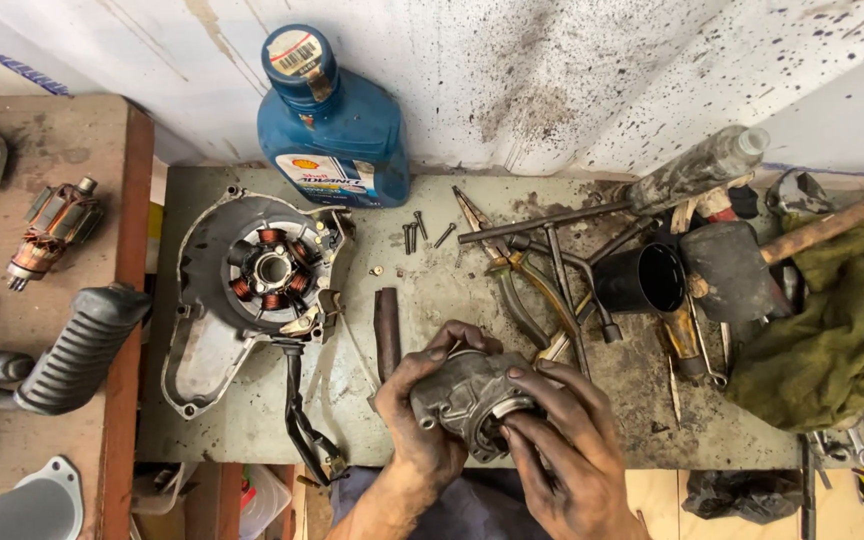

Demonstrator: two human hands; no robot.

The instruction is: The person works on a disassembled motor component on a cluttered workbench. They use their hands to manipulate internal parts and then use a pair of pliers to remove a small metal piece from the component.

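both hands are clasping a grimy metal housing [467, 400] at the workbench's [512, 440] near edge: the left hand [420, 420] is wrapping its left side, the right hand [562, 450] is pressing fingers at its open end. just left, a dark tube [387, 332] is lying; farther left, a stator cover [252, 285].

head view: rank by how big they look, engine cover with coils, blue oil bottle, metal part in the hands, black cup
1. engine cover
2. blue oil bottle
3. metal part, partly hidden by both hands and nearer the camera, so unsure
4. black cup
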